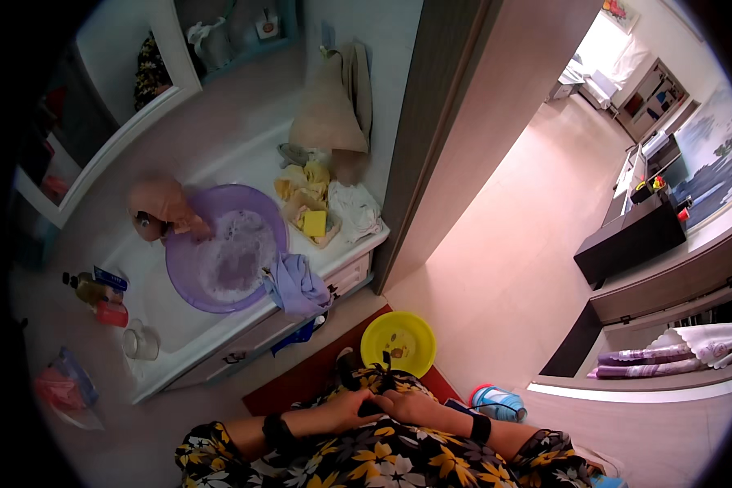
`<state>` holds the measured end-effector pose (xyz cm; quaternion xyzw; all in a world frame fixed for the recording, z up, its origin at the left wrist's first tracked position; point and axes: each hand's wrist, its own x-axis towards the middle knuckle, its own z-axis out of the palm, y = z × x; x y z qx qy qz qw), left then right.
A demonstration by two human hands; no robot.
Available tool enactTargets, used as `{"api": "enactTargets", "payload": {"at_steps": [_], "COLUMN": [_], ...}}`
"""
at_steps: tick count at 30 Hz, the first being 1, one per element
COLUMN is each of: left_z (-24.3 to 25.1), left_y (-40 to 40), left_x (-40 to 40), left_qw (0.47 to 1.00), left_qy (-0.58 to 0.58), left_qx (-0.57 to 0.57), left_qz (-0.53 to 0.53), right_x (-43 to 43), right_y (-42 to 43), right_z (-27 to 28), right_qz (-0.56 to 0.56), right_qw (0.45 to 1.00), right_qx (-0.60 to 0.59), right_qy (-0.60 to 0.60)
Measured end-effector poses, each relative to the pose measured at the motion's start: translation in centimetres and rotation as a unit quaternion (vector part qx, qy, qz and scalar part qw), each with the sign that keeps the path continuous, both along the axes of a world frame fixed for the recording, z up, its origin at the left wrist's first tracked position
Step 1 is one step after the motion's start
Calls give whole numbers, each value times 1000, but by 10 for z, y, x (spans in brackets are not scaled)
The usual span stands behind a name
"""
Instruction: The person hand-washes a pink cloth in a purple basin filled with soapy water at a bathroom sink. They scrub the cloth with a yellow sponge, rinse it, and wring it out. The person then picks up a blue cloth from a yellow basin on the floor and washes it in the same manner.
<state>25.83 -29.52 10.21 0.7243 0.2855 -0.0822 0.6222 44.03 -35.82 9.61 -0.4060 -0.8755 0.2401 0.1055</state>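
Observation:
My left hand [346, 410] and my right hand [406, 406] meet at my waist, against a black floral garment [372, 454]. Their fingers are bent over dark material; whether they grip it is hidden. A dark band circles each forearm. Ahead to the left, a purple plastic basin [180, 283] of foamy water [238, 256] rests on the white washbasin counter [177, 335]. A lavender cloth [297, 283] hangs over the basin's rim and the counter's front edge. On the floor just beyond my hands is a yellow basin [427, 344].
Crumpled cloths [355, 210] and a yellow block [315, 223] lie at the counter's right end. A glass jar [140, 341], a pink cup [112, 313] and a bottle [88, 288] stand left. A beige towel [332, 104] hangs by the door frame [439, 152]. A red mat [280, 390] covers floor.

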Motion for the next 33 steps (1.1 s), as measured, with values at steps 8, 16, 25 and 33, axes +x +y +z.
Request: {"api": "enactTargets", "payload": {"at_steps": [8,16,25,33], "left_z": [6,-10,-28,-9], "left_y": [-2,-6,-14,-14], "left_x": [-5,-9,-14,-27], "left_qw": [999,999,997,981], "left_qy": [17,10,-47,-38], "left_qx": [-16,-8,-15,-163], "left_qz": [36,34,54,98], "right_x": [-2,-10,-16,12], "right_y": [1,7,11,5], "right_z": [1,2,-11,-81], "right_qz": [-40,-25,39,-74], "right_qw": [971,958,941,814], "right_qx": [-171,-221,-238,-539], "right_qy": [164,180,237,204]}}
